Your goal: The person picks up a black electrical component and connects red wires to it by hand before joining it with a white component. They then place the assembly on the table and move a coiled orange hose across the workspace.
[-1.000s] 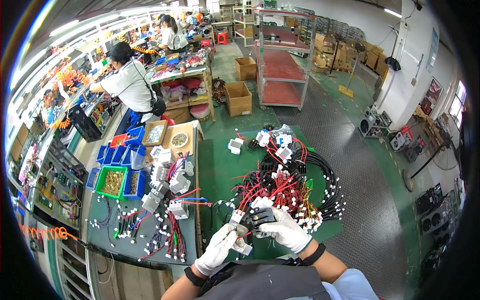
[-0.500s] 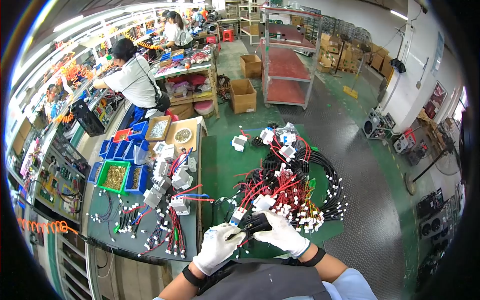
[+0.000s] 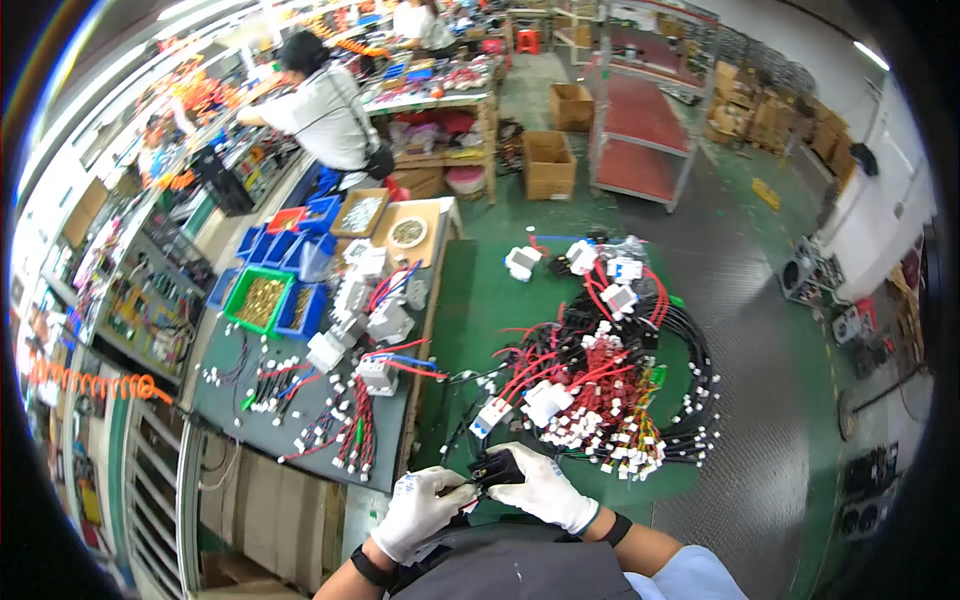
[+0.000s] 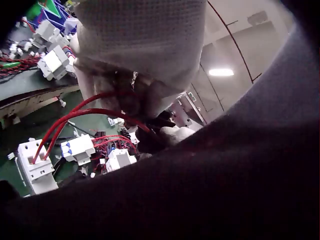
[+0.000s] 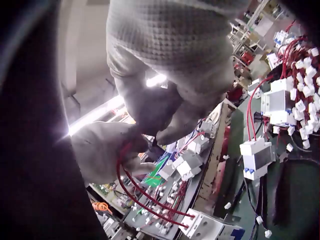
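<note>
Both hands wear white gloves and work close together at the front of the green table (image 3: 455, 330). My right hand (image 3: 545, 492) grips a black block-shaped part (image 3: 498, 468) with its fingers around it. At the block's left side, my left hand (image 3: 420, 510) pinches with thumb and fingertips; the red wire ends vanish between the fingers there. Two red wires (image 4: 87, 112) arch from the hands down to a white breaker-like module (image 4: 37, 167) in the left wrist view. The right wrist view shows these wires (image 5: 131, 187) and module (image 5: 207, 227) too. Gloves hide most of the block.
Ahead lies a heap of red and black wiring (image 3: 600, 370) with white connectors and white modules (image 3: 490, 418). The left bench (image 3: 270, 400) bears more modules, harnesses, blue bins and a green bin (image 3: 258, 300) of brass parts. A person (image 3: 330, 120) stands at the line beyond.
The head view has swung left and down. Both hands have drawn back from the wire heap toward the body with the black block, whose brass-coloured contacts showed more plainly earlier.
</note>
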A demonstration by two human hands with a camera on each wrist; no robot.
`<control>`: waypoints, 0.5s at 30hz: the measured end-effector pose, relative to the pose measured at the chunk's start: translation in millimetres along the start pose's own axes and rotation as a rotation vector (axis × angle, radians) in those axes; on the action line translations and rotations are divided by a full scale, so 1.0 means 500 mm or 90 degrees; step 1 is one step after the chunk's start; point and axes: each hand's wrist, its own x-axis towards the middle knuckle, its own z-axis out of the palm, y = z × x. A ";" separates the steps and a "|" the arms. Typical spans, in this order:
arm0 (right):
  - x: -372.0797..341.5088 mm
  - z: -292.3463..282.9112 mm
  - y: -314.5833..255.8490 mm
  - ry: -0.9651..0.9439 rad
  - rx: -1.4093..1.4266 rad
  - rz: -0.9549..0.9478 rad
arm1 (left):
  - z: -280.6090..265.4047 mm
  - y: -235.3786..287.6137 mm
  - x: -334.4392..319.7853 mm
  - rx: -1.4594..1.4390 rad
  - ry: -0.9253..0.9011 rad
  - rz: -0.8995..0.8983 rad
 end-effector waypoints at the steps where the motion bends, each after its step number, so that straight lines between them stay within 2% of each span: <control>1: 0.004 0.005 0.009 -0.024 0.007 -0.002 | 0.003 -0.002 -0.011 -0.014 0.003 -0.036; 3: 0.006 0.023 0.028 -0.024 0.002 -0.008 | 0.001 -0.007 -0.028 -0.014 0.012 -0.089; 5: 0.010 0.040 0.026 -0.047 0.012 -0.029 | -0.007 -0.015 -0.048 0.025 0.031 -0.070; 7: 0.012 0.058 0.019 -0.081 0.214 0.082 | -0.019 -0.023 -0.065 0.000 0.042 -0.081; 9: 0.015 0.072 -0.012 -0.098 0.178 0.100 | -0.034 -0.039 -0.080 0.057 0.056 -0.041; 13: 0.034 0.142 -0.042 -0.116 0.064 0.073 | -0.088 -0.094 -0.113 0.037 0.051 -0.005; 15: 0.047 0.203 -0.051 -0.106 0.171 0.119 | -0.129 -0.135 -0.137 0.027 0.056 0.006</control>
